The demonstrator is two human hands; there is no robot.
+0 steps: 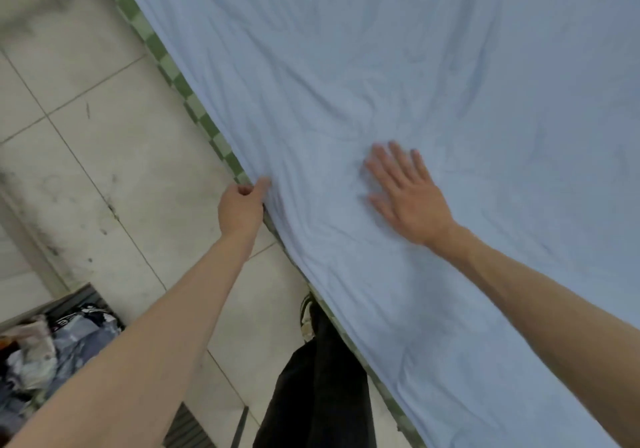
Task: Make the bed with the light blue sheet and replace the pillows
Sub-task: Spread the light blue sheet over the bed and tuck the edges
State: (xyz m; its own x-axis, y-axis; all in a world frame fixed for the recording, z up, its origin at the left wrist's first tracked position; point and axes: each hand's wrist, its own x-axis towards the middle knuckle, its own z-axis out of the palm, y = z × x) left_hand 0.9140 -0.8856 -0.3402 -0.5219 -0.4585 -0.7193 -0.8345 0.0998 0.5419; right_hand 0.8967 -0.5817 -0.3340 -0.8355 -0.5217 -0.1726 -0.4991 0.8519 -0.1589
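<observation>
The bare left arm reaches forward from the lower left, nearly straight, to the near edge of the wrinkled light blue cotton sheet. The left hand is curled there, thumb on top, fingers folded under, pinching that edge. The bare right arm comes in from the lower right, bent slightly at the wrist. The right hand lies palm down on the sheet, well inside its edge, its fingers straight and spread, pressing flat against the cloth.

Bedroom, sheeted bed, tiled floor, clothes pile
</observation>
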